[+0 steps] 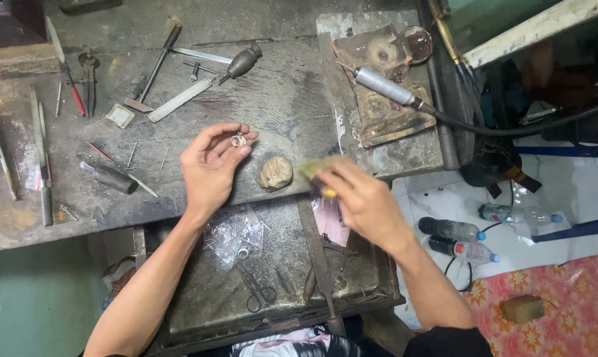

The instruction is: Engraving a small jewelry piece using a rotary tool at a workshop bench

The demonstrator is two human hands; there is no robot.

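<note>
Left hand [212, 165] pinches a small silver ring [238, 140] at its fingertips, held above the workbench [279, 99]. Right hand [360, 198], motion-blurred, grips a yellowish object [315, 173]; its kind is unreadable. A tan lump [275, 172] lies between both hands.

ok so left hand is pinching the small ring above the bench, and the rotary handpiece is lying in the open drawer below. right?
Not quite. The left hand does pinch the small ring above the bench, but the rotary handpiece lies on the worn pad at the bench's far right corner, not in the drawer. The head view shows it.
</note>
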